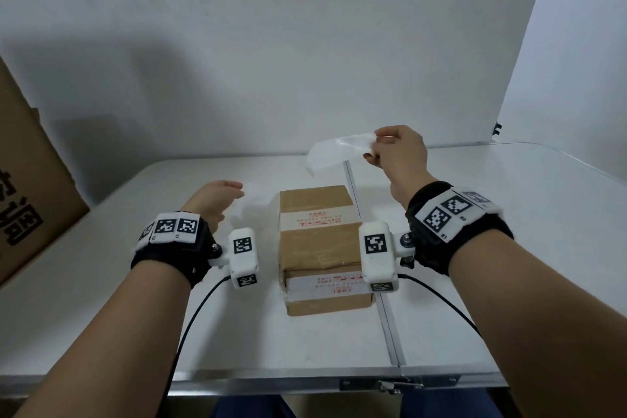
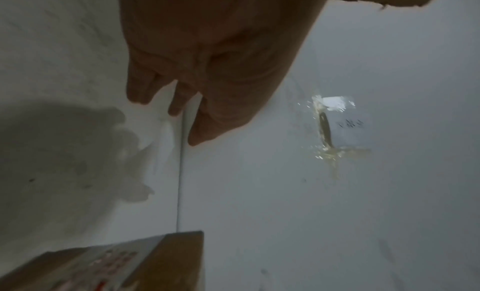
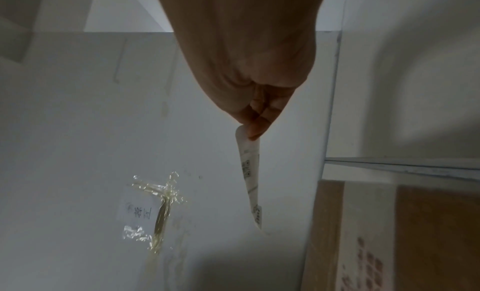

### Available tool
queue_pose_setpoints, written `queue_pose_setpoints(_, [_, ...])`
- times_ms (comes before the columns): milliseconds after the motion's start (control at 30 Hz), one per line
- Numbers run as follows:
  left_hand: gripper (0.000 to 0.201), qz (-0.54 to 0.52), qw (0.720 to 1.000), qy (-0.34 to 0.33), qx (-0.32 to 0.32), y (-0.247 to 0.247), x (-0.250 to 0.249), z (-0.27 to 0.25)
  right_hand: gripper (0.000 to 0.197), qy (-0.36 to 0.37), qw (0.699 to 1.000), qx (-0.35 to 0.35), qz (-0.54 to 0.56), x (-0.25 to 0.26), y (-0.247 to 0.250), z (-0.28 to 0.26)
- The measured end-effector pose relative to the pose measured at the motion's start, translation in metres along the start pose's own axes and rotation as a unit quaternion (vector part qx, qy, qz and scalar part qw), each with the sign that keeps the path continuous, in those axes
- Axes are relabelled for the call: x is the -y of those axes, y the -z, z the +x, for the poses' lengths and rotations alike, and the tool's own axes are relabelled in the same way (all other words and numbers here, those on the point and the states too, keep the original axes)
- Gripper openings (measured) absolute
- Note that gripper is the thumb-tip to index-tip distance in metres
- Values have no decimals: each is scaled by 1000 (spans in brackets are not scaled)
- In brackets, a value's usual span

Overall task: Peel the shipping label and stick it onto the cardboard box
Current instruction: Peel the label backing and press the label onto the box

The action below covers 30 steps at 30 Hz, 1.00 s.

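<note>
right hand (image 1: pixel 400 154) up over far edge of table (image 1: pixel 509 248), thumb and fingers pinching end of label (image 1: pixel 334 153), label hanging free above box (image 1: pixel 322 248). box sits mid-table. left hand (image 1: pixel 217 198) left of box, fingers relaxed, holding nothing.

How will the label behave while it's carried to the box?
Probably floppy: the label curls and droops from the right hand, which pinches one end. Likely very light and apt to flutter. If its backing is off, it might stick to itself.
</note>
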<state>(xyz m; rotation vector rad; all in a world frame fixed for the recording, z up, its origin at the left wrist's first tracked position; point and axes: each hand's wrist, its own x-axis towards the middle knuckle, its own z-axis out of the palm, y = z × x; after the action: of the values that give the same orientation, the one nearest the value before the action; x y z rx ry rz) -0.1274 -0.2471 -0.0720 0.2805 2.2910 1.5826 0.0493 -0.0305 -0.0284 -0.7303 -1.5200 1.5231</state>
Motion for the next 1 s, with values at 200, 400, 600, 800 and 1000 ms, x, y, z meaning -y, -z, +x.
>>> queue_pose_setpoints(200, [41,74,979,-187,23,-11,-56,-32,20,149,983,39,-96,17,-7,-9])
queue_pose_setpoints(400, [60,189,899,-377,116,-36,-110,-67,24,389,851,126,-330,54,-10,-31])
queue_pose_setpoints(600, [20,222,889,-379,132,-39,-118,-78,31,448,744,198,-454,71,-5,-52])
queue_pose_setpoints(800, [5,214,903,-349,130,-36,-97,-81,32,355,852,242,-299,61,-4,-54])
queue_pose_setpoints(1000, [5,152,916,-359,88,-37,-85,-83,20,97,932,274,-217,41,11,-31])
